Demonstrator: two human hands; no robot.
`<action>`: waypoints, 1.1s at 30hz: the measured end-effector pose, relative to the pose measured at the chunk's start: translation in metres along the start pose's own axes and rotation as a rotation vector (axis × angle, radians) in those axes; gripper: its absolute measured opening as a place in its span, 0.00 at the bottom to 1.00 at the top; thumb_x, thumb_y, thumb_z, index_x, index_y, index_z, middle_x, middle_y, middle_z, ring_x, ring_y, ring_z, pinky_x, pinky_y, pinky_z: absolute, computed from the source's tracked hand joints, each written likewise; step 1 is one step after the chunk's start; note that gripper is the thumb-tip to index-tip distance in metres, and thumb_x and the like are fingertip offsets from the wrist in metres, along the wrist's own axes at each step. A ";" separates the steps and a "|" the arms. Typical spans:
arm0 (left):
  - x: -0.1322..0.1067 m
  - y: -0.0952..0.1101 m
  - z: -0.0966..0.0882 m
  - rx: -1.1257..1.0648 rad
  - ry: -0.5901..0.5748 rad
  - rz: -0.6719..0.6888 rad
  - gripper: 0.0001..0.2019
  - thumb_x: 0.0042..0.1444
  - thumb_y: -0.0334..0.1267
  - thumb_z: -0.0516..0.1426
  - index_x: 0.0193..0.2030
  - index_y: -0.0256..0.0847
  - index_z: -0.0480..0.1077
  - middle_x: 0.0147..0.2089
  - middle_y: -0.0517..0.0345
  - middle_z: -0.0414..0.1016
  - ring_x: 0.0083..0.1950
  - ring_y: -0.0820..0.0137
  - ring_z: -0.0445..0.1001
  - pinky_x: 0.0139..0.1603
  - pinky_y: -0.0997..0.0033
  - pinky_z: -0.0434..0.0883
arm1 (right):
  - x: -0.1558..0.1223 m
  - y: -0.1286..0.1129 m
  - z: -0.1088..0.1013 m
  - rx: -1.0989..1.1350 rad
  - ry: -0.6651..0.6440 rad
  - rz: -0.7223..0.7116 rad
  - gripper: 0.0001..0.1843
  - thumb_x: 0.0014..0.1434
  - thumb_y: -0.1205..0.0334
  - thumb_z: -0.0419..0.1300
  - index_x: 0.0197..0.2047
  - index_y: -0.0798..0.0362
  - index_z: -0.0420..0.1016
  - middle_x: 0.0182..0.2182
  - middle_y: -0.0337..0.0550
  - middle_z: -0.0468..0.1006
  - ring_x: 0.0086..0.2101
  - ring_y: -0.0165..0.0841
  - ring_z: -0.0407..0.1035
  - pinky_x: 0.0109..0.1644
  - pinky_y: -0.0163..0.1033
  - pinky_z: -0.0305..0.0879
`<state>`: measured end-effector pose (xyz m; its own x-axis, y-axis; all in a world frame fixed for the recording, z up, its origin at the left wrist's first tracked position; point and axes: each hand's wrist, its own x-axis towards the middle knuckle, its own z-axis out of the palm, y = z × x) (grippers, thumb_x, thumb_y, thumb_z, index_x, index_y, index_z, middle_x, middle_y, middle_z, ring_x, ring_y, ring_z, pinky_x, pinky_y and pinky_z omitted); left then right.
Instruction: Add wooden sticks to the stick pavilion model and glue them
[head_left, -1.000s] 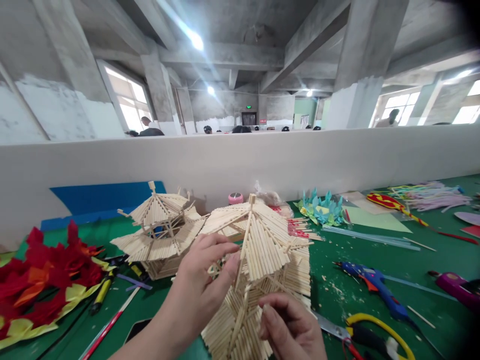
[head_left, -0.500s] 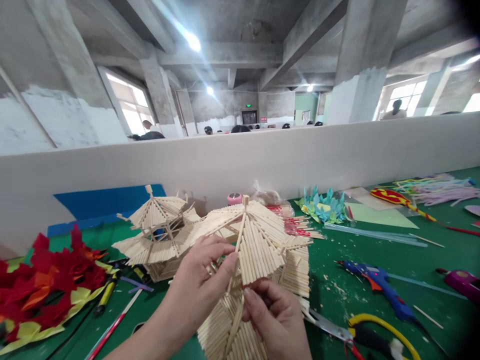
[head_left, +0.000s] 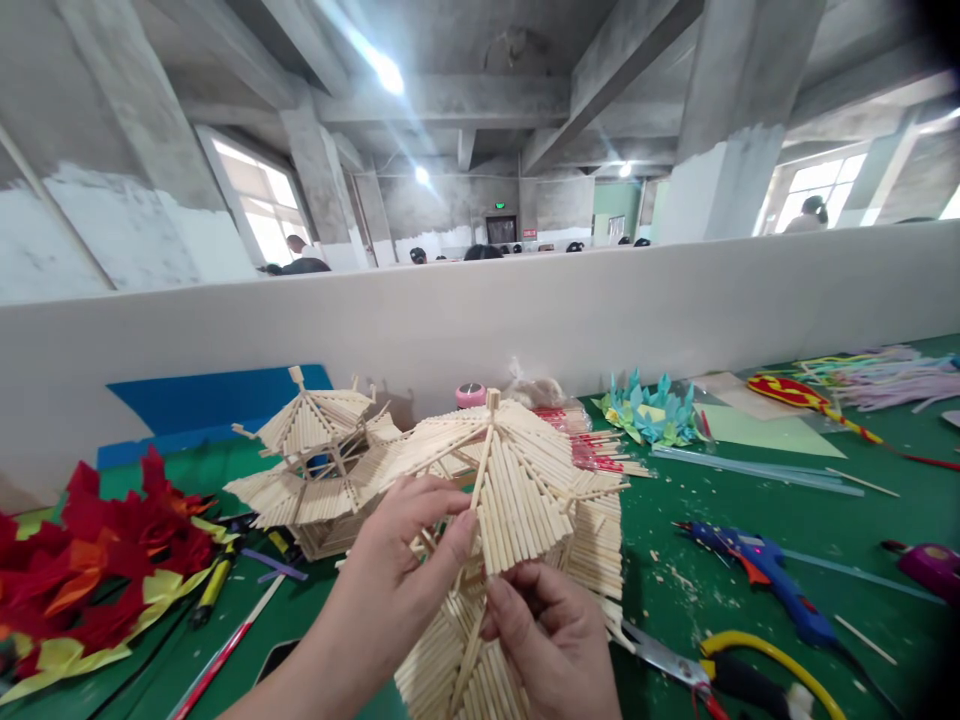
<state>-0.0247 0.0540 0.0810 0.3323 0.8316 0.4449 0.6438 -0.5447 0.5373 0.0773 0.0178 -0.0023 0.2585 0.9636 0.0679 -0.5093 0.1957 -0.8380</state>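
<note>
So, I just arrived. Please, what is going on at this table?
A person has both hands at a small stick house. The left hand is beside its upper roof; the right hand is at the roof's lower edge, with its grip partly hidden. Another stick house stands to the left. A glue gun and scissors lie to the right.

A craft workshop is indicated by a glue gun (head_left: 757,562), scissors (head_left: 697,668) and a stick model (head_left: 521,500) set out on a green table (head_left: 915,490). Concrete beams (head_left: 465,100) are seen overhead, and people (head_left: 304,262) beyond a white partition (head_left: 480,320).
</note>
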 end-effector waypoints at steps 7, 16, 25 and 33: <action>-0.001 -0.001 0.001 -0.040 -0.019 -0.057 0.08 0.52 0.37 0.51 0.29 0.40 0.70 0.33 0.56 0.72 0.39 0.65 0.68 0.41 0.62 0.66 | 0.001 0.001 -0.001 0.013 -0.021 0.017 0.14 0.43 0.52 0.65 0.22 0.55 0.72 0.14 0.36 0.71 0.16 0.25 0.64 0.22 0.30 0.62; -0.009 -0.004 -0.007 -0.042 0.140 -0.022 0.08 0.55 0.37 0.51 0.36 0.44 0.72 0.40 0.59 0.72 0.46 0.69 0.67 0.45 0.71 0.64 | -0.012 -0.002 -0.015 -0.052 -0.022 0.019 0.12 0.44 0.54 0.65 0.29 0.53 0.75 0.16 0.36 0.71 0.18 0.26 0.65 0.22 0.31 0.64; -0.100 -0.017 -0.004 0.114 0.494 0.032 0.12 0.49 0.26 0.54 0.42 0.35 0.68 0.41 0.55 0.68 0.41 0.71 0.66 0.39 0.73 0.64 | -0.033 -0.007 -0.099 -0.253 0.114 -0.057 0.05 0.48 0.62 0.62 0.32 0.49 0.73 0.23 0.37 0.74 0.22 0.24 0.66 0.20 0.25 0.60; -0.174 -0.051 0.064 0.175 0.123 0.269 0.08 0.50 0.24 0.52 0.37 0.36 0.67 0.29 0.54 0.70 0.31 0.68 0.67 0.32 0.67 0.67 | -0.071 0.014 -0.129 -0.625 0.237 -0.204 0.05 0.47 0.62 0.62 0.31 0.48 0.77 0.24 0.38 0.75 0.22 0.26 0.66 0.21 0.27 0.61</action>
<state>-0.0713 -0.0561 -0.0696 0.4276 0.6356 0.6429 0.6567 -0.7071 0.2623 0.1574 -0.0713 -0.0883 0.5074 0.8390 0.1963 0.1174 0.1584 -0.9804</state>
